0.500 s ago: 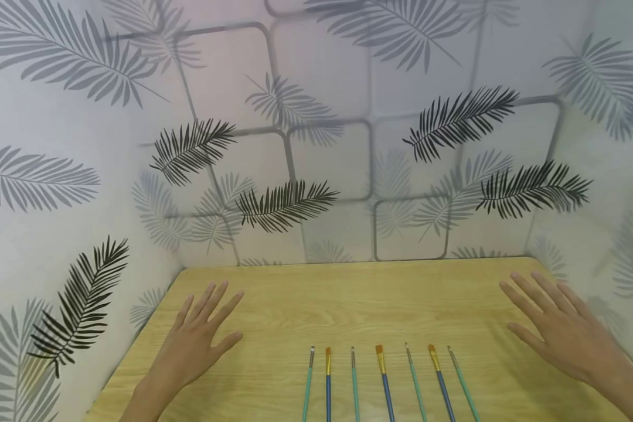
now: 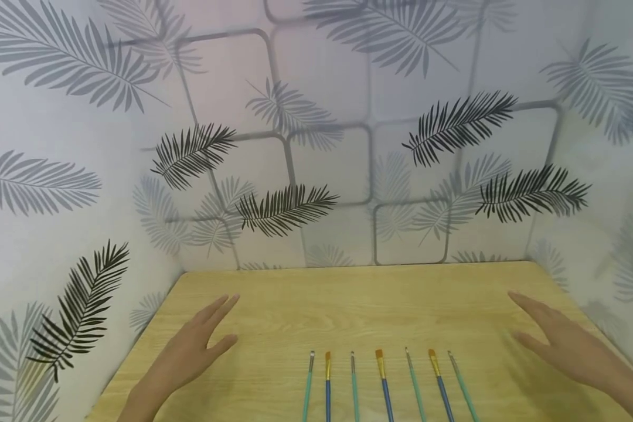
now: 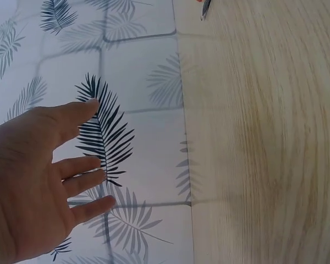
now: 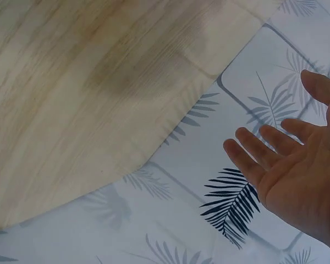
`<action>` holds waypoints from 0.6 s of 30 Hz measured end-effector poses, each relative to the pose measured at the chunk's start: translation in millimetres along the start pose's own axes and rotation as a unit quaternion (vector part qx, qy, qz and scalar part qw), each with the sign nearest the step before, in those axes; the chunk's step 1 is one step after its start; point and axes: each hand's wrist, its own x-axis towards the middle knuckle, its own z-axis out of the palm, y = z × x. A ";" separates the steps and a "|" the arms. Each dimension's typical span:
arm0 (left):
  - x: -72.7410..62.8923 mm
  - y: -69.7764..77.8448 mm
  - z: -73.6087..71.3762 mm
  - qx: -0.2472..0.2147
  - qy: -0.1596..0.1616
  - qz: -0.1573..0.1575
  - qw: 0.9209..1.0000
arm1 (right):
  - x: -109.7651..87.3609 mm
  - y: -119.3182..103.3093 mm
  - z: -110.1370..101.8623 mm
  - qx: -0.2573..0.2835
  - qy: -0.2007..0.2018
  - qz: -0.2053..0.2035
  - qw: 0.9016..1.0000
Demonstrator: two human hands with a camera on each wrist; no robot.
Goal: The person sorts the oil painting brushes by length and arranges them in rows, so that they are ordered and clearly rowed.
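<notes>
My left hand [image 2: 184,351] is held over the left side of the table, fingers extended, thumb apart and nothing in it. In the left wrist view its palm and loosely bent fingers show bare. Over the right side, my right hand [image 2: 569,346] is likewise empty, with thumb spread and palm turned inward. Between the hands lies a row of several paintbrushes, bristles pointing away from me. Some have thin teal handles, like the leftmost brush [image 2: 308,384]; others have blue handles, gold ferrules and orange bristles, like the middle brush [image 2: 384,381]. Their lower ends are cut off by the frame.
The brushes lie on a light wood-grain table [image 2: 274,310]. A pale wall [image 2: 337,164] with a printed feather and square pattern rises behind the table and along both sides. A small dark tip [image 3: 205,7] shows at the top of the left wrist view.
Both hands have turned from palms down with fingers fanned to a more edge-on pose, palms facing inward. The brushes have stayed in place; the head view has shifted slightly.
</notes>
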 end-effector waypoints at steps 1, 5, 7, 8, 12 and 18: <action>-0.3 0.4 -0.1 -0.017 -0.006 -0.001 1.000 | -0.6 -0.6 0.2 0.022 -0.015 0.010 1.000; 1.3 1.2 0.3 -0.088 -0.026 -0.016 0.996 | -0.6 -2.7 -0.4 0.085 -0.040 0.029 0.995; 1.5 1.4 0.1 -0.120 -0.034 -0.033 0.992 | 0.3 -5.0 -2.4 0.114 -0.050 0.038 0.991; 1.3 1.2 0.0 -0.135 -0.037 -0.040 0.989 | 1.3 -6.2 -3.9 0.129 -0.057 0.045 0.989; -0.2 0.6 -0.7 -0.177 -0.052 -0.068 0.980 | 4.5 -10.3 -9.7 0.166 -0.084 0.079 0.979; -0.9 -1.9 -0.1 -0.202 -0.059 -0.078 0.975 | 4.4 -11.5 -13.8 0.238 -0.106 0.095 0.961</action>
